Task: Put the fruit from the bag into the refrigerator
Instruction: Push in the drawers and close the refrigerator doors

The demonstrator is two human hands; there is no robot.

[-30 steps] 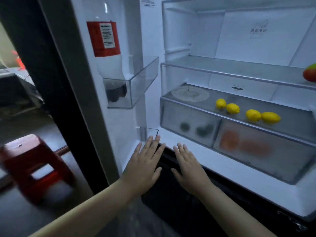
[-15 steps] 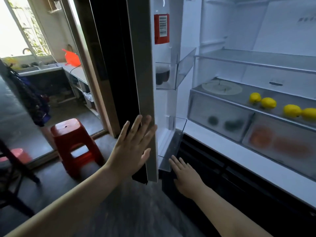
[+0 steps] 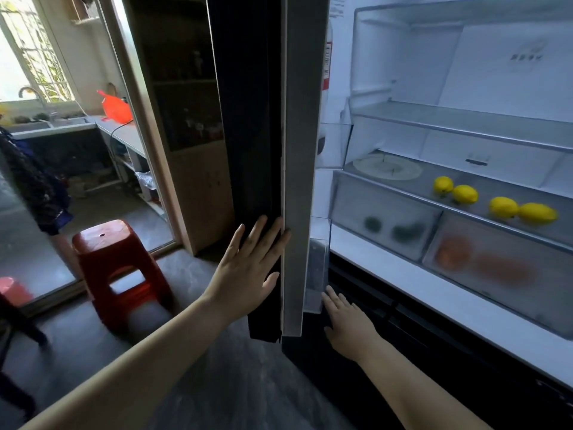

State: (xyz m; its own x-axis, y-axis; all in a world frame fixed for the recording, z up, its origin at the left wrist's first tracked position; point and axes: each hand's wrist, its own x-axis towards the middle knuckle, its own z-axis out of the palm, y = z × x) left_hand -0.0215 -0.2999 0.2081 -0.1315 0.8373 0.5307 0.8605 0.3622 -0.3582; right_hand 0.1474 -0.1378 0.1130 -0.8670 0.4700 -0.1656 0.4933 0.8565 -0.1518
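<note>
The refrigerator stands open, its left door (image 3: 299,181) seen edge-on in the middle of the view. My left hand (image 3: 248,268) lies flat and open against the door's dark outer face. My right hand (image 3: 347,324), fingers spread and holding nothing, is low beside the door's inner bottom bin (image 3: 317,268). Several yellow lemons (image 3: 502,206) sit on the glass shelf (image 3: 403,193) above the crisper drawers. The left drawer (image 3: 384,218) holds dark green fruit, the right drawer (image 3: 496,268) orange fruit, both blurred behind frosted fronts. No bag is in view.
A red plastic stool (image 3: 119,268) stands on the dark floor at the left. Behind it a doorway opens onto a counter with a sink (image 3: 46,124) and an orange bag (image 3: 116,108). A wooden cabinet (image 3: 189,150) stands beside the door. A bottle sits in the door's upper bin (image 3: 333,144).
The refrigerator's left door has swung toward the cabinet, from wide open to edge-on. My left hand moved from the inner side to the door's outer face. My right hand stayed low.
</note>
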